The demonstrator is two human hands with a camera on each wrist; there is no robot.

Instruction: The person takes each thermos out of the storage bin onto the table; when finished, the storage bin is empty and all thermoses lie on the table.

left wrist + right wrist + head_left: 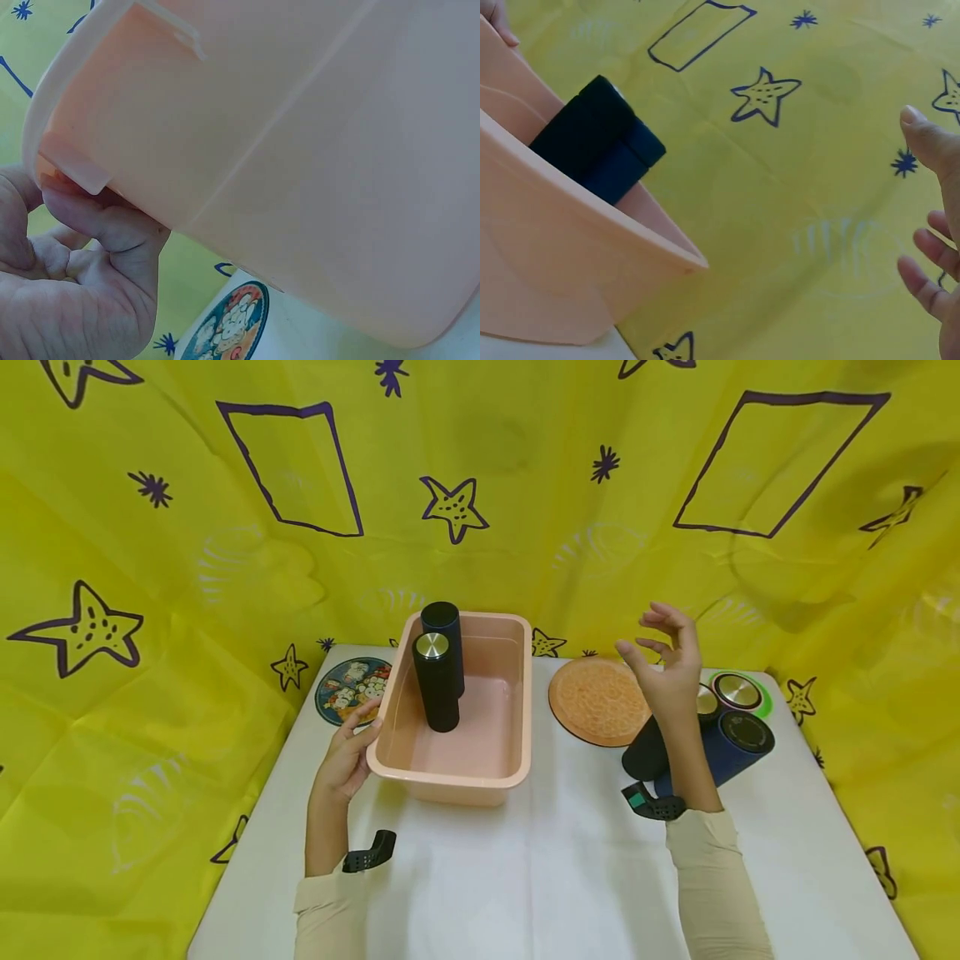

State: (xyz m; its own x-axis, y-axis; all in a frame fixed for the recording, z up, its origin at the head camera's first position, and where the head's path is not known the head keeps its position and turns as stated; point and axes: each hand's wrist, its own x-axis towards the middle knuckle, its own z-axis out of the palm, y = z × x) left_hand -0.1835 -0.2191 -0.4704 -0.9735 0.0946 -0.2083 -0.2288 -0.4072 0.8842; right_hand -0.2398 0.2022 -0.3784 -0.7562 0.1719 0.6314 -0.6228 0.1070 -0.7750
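Observation:
My left hand [348, 756] grips the left rim of a peach-pink plastic tub [491, 727]; the left wrist view shows its fingers at the corner beneath the lip [67, 75]. Two tall cylindrical bottles stand in the tub's left part: a black bottle [437, 689] with a shiny silver lid and, behind it, a dark blue bottle [453, 639]. My right hand [671, 660] is raised over the table's right side, thumb and fingers apart with nothing between them. Its forearm partly hides a black bottle [647, 752] and a dark blue bottle [723, 752].
Another silver-topped bottle [738, 691] stands at the back right, above a green-edged round mat [763, 702]. A pizza-patterned round mat [596, 702] lies right of the tub, an illustrated round mat [341, 689] left of it. Yellow patterned cloth [510, 527] rises behind the white table [480, 877].

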